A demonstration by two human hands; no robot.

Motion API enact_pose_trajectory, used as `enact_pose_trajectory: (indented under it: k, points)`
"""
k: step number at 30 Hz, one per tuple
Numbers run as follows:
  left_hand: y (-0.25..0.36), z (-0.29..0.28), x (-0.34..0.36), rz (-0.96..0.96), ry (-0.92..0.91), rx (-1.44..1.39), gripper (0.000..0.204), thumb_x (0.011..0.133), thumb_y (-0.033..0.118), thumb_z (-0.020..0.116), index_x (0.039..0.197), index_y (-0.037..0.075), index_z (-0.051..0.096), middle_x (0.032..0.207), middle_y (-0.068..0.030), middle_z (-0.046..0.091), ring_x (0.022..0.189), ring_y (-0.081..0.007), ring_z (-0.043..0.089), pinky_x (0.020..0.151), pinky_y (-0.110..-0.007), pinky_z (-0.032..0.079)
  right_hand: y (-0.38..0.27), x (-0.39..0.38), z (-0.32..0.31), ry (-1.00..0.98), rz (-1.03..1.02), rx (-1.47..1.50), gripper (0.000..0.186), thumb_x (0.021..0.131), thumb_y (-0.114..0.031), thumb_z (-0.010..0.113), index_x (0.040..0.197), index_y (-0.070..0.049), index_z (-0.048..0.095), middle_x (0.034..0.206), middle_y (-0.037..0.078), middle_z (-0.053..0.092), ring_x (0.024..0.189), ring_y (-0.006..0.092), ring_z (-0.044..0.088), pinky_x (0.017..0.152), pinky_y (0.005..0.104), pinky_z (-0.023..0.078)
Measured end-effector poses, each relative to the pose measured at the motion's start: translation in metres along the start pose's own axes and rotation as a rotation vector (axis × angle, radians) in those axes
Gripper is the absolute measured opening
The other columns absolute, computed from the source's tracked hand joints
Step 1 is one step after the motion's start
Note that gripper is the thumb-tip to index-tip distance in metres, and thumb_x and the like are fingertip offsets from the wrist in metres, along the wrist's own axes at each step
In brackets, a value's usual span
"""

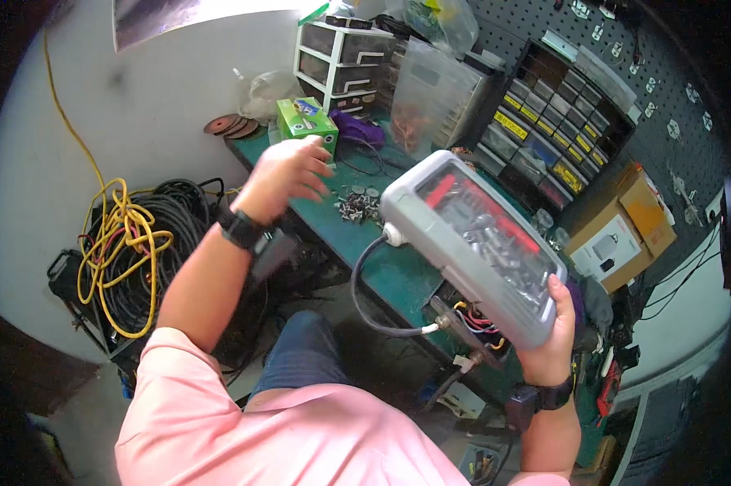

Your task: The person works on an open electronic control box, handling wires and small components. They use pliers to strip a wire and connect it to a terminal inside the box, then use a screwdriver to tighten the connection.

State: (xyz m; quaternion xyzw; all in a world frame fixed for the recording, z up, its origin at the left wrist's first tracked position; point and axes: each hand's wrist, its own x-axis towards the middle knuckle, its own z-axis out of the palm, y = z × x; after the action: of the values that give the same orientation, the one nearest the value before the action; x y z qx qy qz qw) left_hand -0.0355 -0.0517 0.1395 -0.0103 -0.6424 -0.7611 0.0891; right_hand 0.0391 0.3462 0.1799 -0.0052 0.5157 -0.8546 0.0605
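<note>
My right hand (550,344) grips the lower right end of a grey enclosure (434,247) with a clear window, tilted above the workbench. Red strips and shiny grey shapes show through the window. From a white cable gland on its left side, a black cable (355,292) loops down to an opened housing (462,324) with coloured wires, partly hidden under the enclosure. Out to the left, my left hand (288,180) is raised above the bench edge, apart from the enclosure. Its fingers are loosely bent and slightly apart, with nothing visible in them. Beyond it lies a pile of screws (359,206).
A green box (307,121) and a drawer unit (341,65) stand at the back of the green workbench (394,279). Small-parts drawers (535,130) and a cardboard box (620,231) are at right. Coiled yellow and black cables (126,251) sit at left.
</note>
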Motion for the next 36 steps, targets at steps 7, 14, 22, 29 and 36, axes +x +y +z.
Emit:
enact_pose_trajectory:
  k: [7,14,22,29,36]
  points:
    - [-0.140,-0.199,0.143,-0.103,0.281,0.375,0.022,0.077,0.024,0.071,0.086,0.006,0.060,0.078,-0.0117,0.064,0.071,-0.0263,0.064,0.061,-0.039,0.052,-0.015,0.002,0.001,0.066,-0.184,0.049,0.046,0.095,-0.034,0.052,0.128,-0.003,0.053,0.122,0.013,0.063,0.109,0.0270,0.062,0.097,0.0413,0.048]
    - [-0.205,-0.238,0.217,-0.145,0.296,1.597,0.013,0.067,0.018,0.079,0.073,0.008,0.073,0.079,-0.0125,0.071,0.074,-0.0271,0.070,0.066,-0.035,0.054,-0.013,0.026,-0.007,0.093,-0.197,0.002,0.045,0.096,-0.034,0.052,0.128,-0.003,0.053,0.122,0.013,0.063,0.109,0.0271,0.062,0.098,0.0408,0.047]
    - [-0.128,-0.157,0.171,-0.376,0.512,0.929,0.021,0.076,0.009,0.064,0.069,-0.010,0.067,0.069,-0.0201,0.068,0.063,-0.0281,0.070,0.060,-0.038,0.053,-0.006,0.032,0.000,0.098,-0.195,-0.050,0.044,0.096,-0.035,0.051,0.126,-0.002,0.055,0.121,0.012,0.064,0.109,0.0268,0.062,0.098,0.0408,0.046]
    - [-0.142,-0.164,0.160,-0.404,0.495,0.526,0.020,0.081,0.004,0.057,0.064,-0.006,0.061,0.059,-0.0168,0.061,0.047,-0.0258,0.057,0.042,-0.038,0.040,-0.003,0.036,0.004,0.044,-0.100,-0.018,0.047,0.097,-0.034,0.052,0.129,-0.001,0.052,0.123,0.013,0.063,0.109,0.0257,0.063,0.098,0.0393,0.047]
    - [-0.121,-0.135,0.062,-0.320,0.568,0.229,0.010,0.082,0.004,0.057,0.078,-0.004,0.059,0.060,-0.0120,0.056,0.044,-0.0218,0.052,0.039,-0.035,0.039,0.002,0.041,0.015,-0.013,-0.051,-0.022,0.045,0.096,-0.032,0.054,0.129,-0.001,0.052,0.122,0.013,0.063,0.108,0.0257,0.063,0.097,0.0395,0.048]
